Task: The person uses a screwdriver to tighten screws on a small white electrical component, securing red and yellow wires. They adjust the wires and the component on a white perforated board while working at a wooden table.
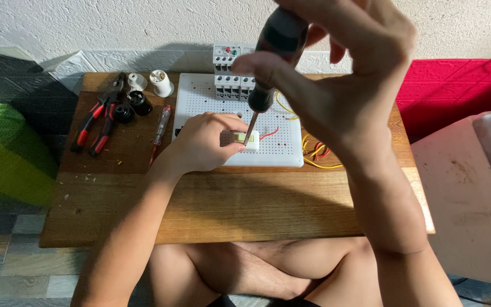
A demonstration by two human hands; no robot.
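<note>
Head view, from the left: pliers (95,126) lie at the table's (211,210) far left corner, with black and white lamp sockets (138,94) just beside them and a tester pen (161,129) next along. The left hand (203,142) is curled over a small white switch (244,140), pinning it to the white pegboard (274,148). The right hand (336,74) is closed round the dark handle of a screwdriver (268,62), held upright with its tip down on the switch. Grey breakers (231,77) sit at the board's far edge. Red and yellow wires (316,152) trail loose off the board's right side, so the wiring looks unfinished; the switch seems only now being fastened.
</note>
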